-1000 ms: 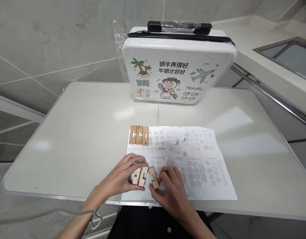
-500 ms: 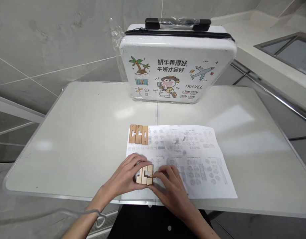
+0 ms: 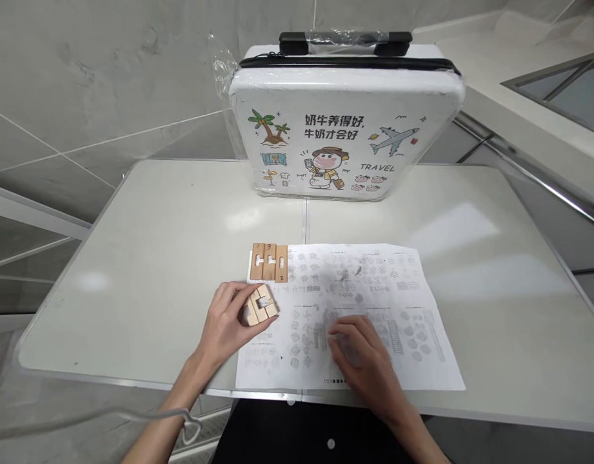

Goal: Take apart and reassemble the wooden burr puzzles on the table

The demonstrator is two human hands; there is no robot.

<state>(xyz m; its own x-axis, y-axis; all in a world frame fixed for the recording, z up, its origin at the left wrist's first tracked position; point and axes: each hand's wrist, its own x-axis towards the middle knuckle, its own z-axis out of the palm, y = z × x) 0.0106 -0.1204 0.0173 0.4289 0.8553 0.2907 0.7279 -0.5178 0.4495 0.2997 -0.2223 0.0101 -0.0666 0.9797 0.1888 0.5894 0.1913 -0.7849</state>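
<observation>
In the head view, my left hand (image 3: 229,316) is closed around a group of pale wooden puzzle pieces (image 3: 264,303) with notches. The thumb presses their near edge and the fingers their far edge, just above the printed sheet. Just beyond lie three flat tan wooden pieces (image 3: 269,263) side by side, with cut-outs and pencilled numbers. To the right, my right hand (image 3: 362,351) hovers over or rests on the printed sheet (image 3: 393,370). Its fingers are loosely bent with the thumb apart, and nothing shows in them.
A white suitcase (image 3: 403,167) with cartoon prints and clear plastic wrap stands at the back of the folding table (image 3: 156,258). A seam crosses the table's middle. A grey cable (image 3: 132,412) hangs in front of my left forearm.
My left hand has carried the pale puzzle pieces left and away from me, turning them slightly. My right hand has let go of them and moved right over the sheet.
</observation>
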